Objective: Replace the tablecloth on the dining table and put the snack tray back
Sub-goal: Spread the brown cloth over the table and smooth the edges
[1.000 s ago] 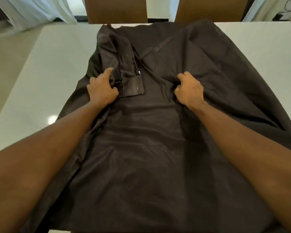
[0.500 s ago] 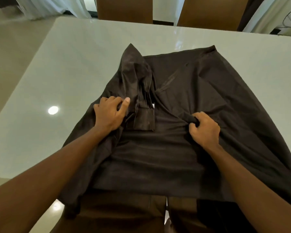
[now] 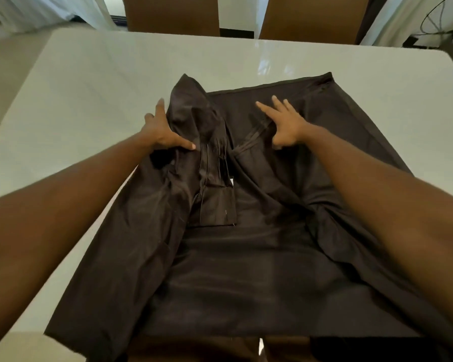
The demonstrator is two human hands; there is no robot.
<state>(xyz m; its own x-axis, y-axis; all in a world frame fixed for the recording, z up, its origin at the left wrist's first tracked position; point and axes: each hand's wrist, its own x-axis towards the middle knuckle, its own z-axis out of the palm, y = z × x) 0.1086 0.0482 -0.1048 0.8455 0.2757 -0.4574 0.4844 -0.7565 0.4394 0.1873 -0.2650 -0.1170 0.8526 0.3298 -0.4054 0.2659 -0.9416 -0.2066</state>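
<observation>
The left hand (image 3: 164, 131) and right hand (image 3: 285, 126) are pressed flat, fingers spread, on the bunched tablecloth (image 3: 246, 270). Much of the table (image 3: 89, 87) is not yet covered; no snack tray is seen.

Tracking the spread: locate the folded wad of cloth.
In the head view, the folded wad lies left of centre on the dark tablecloth, between the left hand and right hand.
</observation>
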